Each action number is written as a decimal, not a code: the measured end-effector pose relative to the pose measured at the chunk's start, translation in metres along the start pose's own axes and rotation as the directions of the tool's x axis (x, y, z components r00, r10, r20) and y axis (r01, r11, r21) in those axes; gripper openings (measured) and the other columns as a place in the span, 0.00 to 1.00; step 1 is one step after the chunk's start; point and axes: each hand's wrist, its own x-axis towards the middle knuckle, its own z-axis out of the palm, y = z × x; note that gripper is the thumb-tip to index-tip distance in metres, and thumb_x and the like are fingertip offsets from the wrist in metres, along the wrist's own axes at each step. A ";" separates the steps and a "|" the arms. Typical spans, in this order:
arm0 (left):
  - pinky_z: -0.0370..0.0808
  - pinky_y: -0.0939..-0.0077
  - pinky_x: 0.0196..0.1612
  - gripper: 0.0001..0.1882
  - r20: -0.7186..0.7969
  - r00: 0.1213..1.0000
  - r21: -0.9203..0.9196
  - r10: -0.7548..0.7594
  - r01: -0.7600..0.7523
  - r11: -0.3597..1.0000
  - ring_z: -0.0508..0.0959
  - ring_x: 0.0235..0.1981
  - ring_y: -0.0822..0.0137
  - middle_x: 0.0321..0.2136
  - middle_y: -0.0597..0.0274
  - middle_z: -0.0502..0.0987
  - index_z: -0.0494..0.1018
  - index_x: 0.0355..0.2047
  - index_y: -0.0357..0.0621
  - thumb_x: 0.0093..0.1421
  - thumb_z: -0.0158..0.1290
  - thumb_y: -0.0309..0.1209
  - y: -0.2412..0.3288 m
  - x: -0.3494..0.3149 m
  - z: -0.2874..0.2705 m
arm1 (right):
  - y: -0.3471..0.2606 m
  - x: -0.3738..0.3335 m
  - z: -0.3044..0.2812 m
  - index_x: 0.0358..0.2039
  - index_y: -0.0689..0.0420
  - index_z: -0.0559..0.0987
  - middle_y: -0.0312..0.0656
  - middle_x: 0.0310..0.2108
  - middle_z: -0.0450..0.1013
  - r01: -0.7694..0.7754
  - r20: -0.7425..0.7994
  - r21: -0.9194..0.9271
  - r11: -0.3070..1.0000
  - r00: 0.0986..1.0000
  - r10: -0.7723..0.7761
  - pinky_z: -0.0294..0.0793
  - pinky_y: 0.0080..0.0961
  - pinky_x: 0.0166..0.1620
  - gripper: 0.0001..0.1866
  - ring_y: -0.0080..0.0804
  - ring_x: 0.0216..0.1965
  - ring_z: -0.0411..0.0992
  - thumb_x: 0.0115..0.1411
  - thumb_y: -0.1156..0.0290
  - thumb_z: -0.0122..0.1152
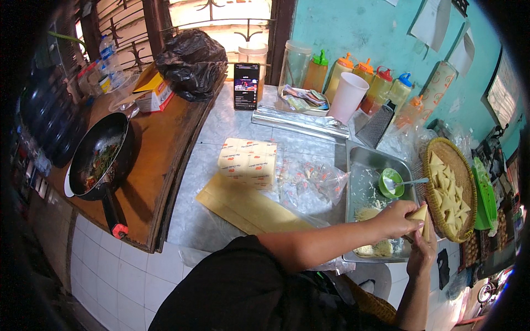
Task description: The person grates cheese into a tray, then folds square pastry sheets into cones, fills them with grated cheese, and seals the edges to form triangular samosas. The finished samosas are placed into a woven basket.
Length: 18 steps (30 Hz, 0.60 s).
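Both of my hands are closed on a pale triangular pastry (419,214) at the right, over the near right corner of a metal tray (352,165). My left hand (398,219) reaches across from the left and pinches its upper side. From below, my right hand (422,249) grips its lower part; some of its fingers are hidden. In the tray lie grated cheese (367,213), a yellowish block (374,250) and a green bowl (391,183) with a spoon (413,181). Beyond my hands stands a woven basket (476,212) of folded triangular pastries (450,190).
Yellowish wrapper sheets (248,204), a printed packet (247,160) and clear plastic (309,179) lie left of the tray. Behind are a foil roll (301,124), grater (376,126), pink cup (349,98), sauce bottles (316,71) and propped phone (247,88). A frying pan (105,160) sits far left.
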 end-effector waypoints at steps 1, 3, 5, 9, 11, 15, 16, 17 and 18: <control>0.68 0.78 0.29 0.10 -0.018 1.000 0.037 0.002 -0.001 0.999 0.70 0.26 0.77 0.23 0.64 0.73 0.72 0.31 0.35 0.54 0.55 0.31 0.002 0.000 -0.003 | 0.002 0.001 -0.002 0.60 0.67 0.57 0.49 0.57 0.60 -0.003 -0.002 -0.038 0.999 1.000 0.003 0.54 0.29 0.60 0.38 0.37 0.58 0.59 0.50 0.67 0.57; 0.68 0.78 0.28 0.10 -0.038 0.999 0.088 -0.001 0.004 0.996 0.70 0.25 0.77 0.22 0.63 0.73 0.73 0.30 0.35 0.54 0.56 0.31 0.007 0.001 -0.010 | 0.009 0.004 -0.008 0.60 0.66 0.57 0.49 0.57 0.60 -0.012 -0.010 -0.118 0.993 1.000 0.011 0.54 0.29 0.60 0.36 0.37 0.58 0.58 0.52 0.69 0.57; 0.68 0.77 0.27 0.11 -0.039 0.999 0.113 -0.012 0.016 0.993 0.70 0.24 0.77 0.22 0.62 0.74 0.74 0.30 0.34 0.53 0.57 0.31 0.012 0.007 -0.020 | 0.009 0.008 -0.009 0.60 0.66 0.58 0.49 0.57 0.60 0.065 -0.031 -0.221 0.973 0.997 -0.073 0.59 0.29 0.57 0.35 0.35 0.54 0.63 0.51 0.70 0.54; 0.67 0.76 0.26 0.12 -0.136 0.983 0.220 0.125 -0.093 0.971 0.69 0.21 0.77 0.18 0.63 0.72 0.75 0.26 0.38 0.50 0.60 0.35 0.013 0.019 -0.058 | -0.006 0.020 -0.022 0.58 0.66 0.61 0.48 0.55 0.63 0.003 -0.051 -0.423 0.906 0.998 -0.027 0.66 0.27 0.52 0.32 0.31 0.45 0.68 0.52 0.72 0.53; 0.70 0.79 0.30 0.14 -0.214 0.976 0.133 0.036 -0.008 0.991 0.74 0.27 0.76 0.26 0.63 0.77 0.77 0.33 0.37 0.52 0.59 0.35 0.019 0.018 -0.080 | 0.008 0.046 -0.041 0.57 0.64 0.64 0.45 0.52 0.67 0.081 0.014 -0.508 0.858 0.996 -0.085 0.65 0.26 0.51 0.28 0.29 0.44 0.68 0.54 0.75 0.53; 0.70 0.80 0.35 0.14 -0.309 0.948 -0.154 -0.073 0.026 0.988 0.77 0.30 0.73 0.30 0.59 0.78 0.75 0.37 0.33 0.53 0.57 0.31 0.027 0.014 -0.105 | 0.012 0.106 -0.061 0.46 0.56 0.75 0.45 0.45 0.71 0.259 0.140 -0.869 0.422 0.946 -0.292 0.68 0.27 0.49 0.20 0.37 0.47 0.69 0.50 0.79 0.54; 0.70 0.81 0.36 0.14 -0.317 0.944 -0.213 -0.093 0.025 0.977 0.77 0.30 0.72 0.30 0.59 0.78 0.74 0.37 0.33 0.54 0.57 0.31 0.025 0.015 -0.108 | 0.005 0.117 -0.054 0.45 0.55 0.76 0.48 0.44 0.71 0.249 0.167 -0.920 0.304 0.948 -0.271 0.68 0.28 0.50 0.19 0.41 0.48 0.69 0.50 0.78 0.54; 0.70 0.81 0.36 0.14 -0.312 0.945 -0.228 -0.100 0.028 0.973 0.77 0.30 0.72 0.30 0.59 0.78 0.74 0.37 0.33 0.54 0.57 0.30 0.023 0.017 -0.110 | 0.006 0.126 -0.054 0.44 0.54 0.76 0.47 0.45 0.71 0.250 0.202 -0.946 0.207 0.953 -0.227 0.67 0.30 0.51 0.19 0.41 0.49 0.69 0.50 0.77 0.54; 0.70 0.81 0.36 0.13 -0.311 0.944 -0.241 -0.107 0.031 0.970 0.77 0.31 0.72 0.30 0.59 0.78 0.74 0.37 0.33 0.54 0.57 0.30 0.018 0.019 -0.111 | 0.016 0.137 -0.057 0.44 0.53 0.77 0.45 0.46 0.71 0.256 0.234 -0.960 0.113 0.956 -0.176 0.66 0.33 0.51 0.18 0.41 0.50 0.68 0.50 0.75 0.54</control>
